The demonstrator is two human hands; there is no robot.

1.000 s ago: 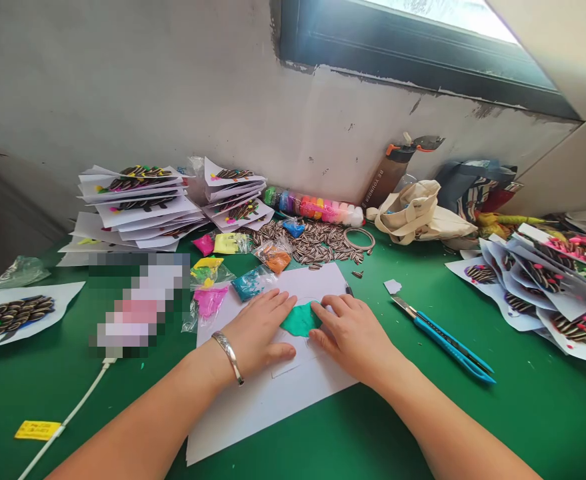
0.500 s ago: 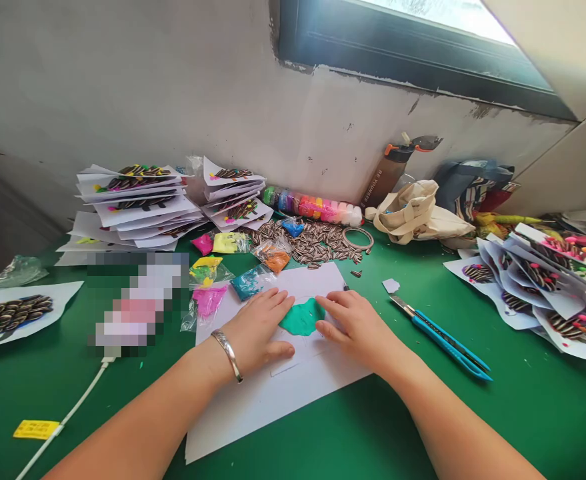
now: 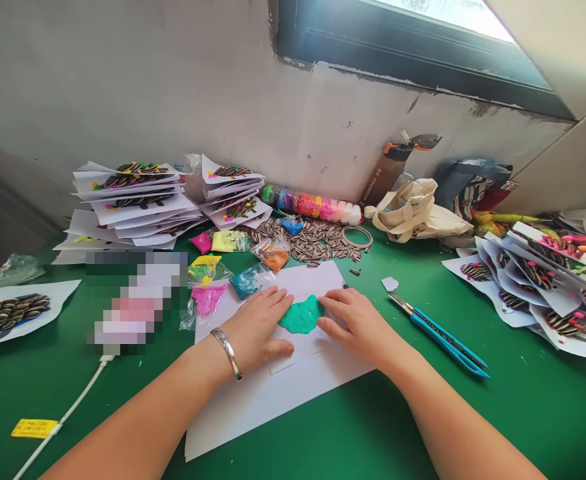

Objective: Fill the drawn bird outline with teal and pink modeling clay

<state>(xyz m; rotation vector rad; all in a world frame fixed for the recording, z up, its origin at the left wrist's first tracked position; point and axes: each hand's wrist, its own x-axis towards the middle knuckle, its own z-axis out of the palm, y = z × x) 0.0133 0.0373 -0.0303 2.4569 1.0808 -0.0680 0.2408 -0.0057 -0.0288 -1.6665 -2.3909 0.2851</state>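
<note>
A flat, uneven patch of teal-green modelling clay (image 3: 301,316) lies on a white sheet of paper (image 3: 233,415), over faint drawn lines. My left hand (image 3: 263,325), with a silver bangle at the wrist, rests flat on the paper; its fingers are stretched out beside the clay's left edge. On the other side, my right hand (image 3: 355,325) has its fingers apart, with the index finger and thumb at the clay's right edge. Neither hand grips anything.
A blue utility knife (image 3: 443,339) lies to the right, blade out. Bagged clay in several colours, including a pink packet (image 3: 209,299), surrounds the sheet's far left. Sunflower seeds (image 3: 317,241) spread behind. Paper stacks (image 3: 137,200) stand left and right. A white cable (image 3: 80,400) crosses the left.
Both hands stay at the clay's two sides almost unmoved. The clay's right edge looks slightly reshaped beside my right fingers. The whole view has shifted a little.
</note>
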